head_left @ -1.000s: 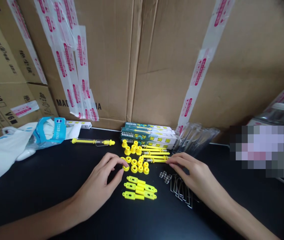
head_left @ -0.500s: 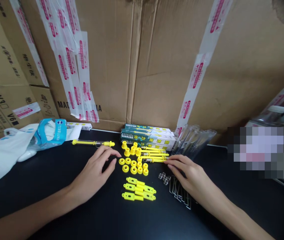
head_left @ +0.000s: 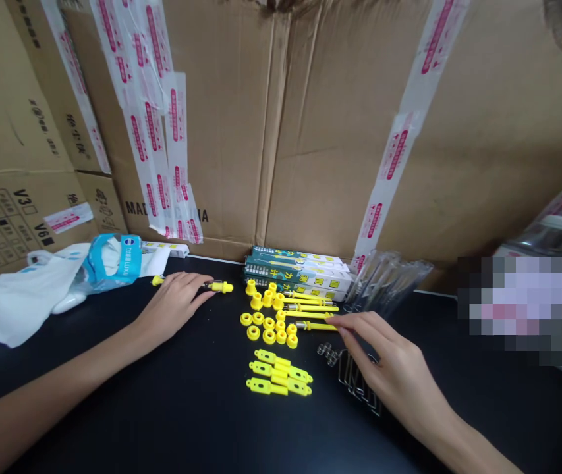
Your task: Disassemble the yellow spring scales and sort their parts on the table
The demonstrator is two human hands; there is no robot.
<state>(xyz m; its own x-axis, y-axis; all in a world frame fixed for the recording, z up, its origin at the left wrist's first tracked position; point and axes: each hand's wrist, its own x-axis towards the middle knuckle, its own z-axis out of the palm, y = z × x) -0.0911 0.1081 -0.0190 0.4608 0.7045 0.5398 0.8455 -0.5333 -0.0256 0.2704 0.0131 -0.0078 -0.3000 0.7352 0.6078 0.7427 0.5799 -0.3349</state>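
My left hand lies over a long yellow rod at the back of the black table, with its fingers closed around the middle and only the yellow ends showing. My right hand pinches the end of the lowest yellow rod in a short row of similar rods. Between my hands stand yellow cups and several yellow rings. Below them lie several flat yellow strips. Bent wire clips and small metal springs sit just under my right hand.
Green-and-white boxes and clear plastic sleeves stand against a taped cardboard carton wall. A white bag and a blue packet lie at the left. A pixelated blurred patch hides things at the right.
My left hand has moved left and back from beside the rings onto the long yellow rod. My right hand stays at the lowest rod, which has shifted slightly right.
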